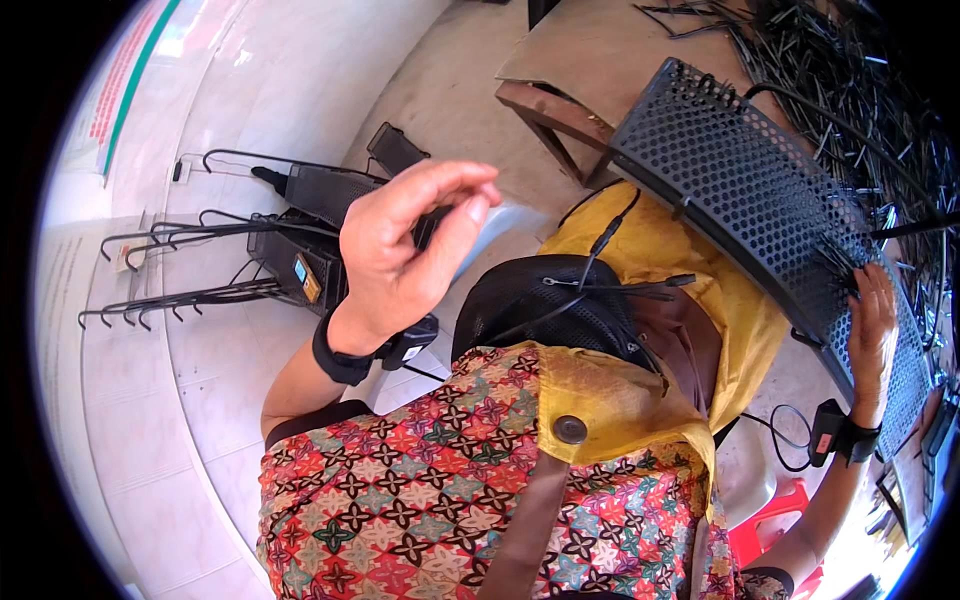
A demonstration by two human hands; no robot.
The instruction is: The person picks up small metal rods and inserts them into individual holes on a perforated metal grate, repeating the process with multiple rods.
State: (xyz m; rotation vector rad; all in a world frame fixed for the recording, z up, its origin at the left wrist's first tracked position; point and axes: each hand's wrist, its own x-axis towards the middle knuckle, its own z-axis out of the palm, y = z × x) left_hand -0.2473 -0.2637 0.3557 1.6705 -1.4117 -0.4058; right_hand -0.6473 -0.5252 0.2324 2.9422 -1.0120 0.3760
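Observation:
My left hand [410,250] is raised in front of my chest, thumb and fingers pressed together. A pale, blurred patch shows beside its fingertips; I cannot make out what they pinch, if anything. A long black perforated metal basket or tray [740,170] slants from the upper middle down to the right. Over its lower right part lies my right hand [872,325], its fingers curled around a small bunch of thin black strips [838,262]. The strips point away from the fingertips, against the perforated surface.
A large heap of thin black strips [850,90] covers the surface at far right. To the left, black wire hooks and mesh baskets [300,250] stand by a tiled wall. A black mesh pouch [540,305] with cables sits at my lap. A red stool [770,525] is at lower right.

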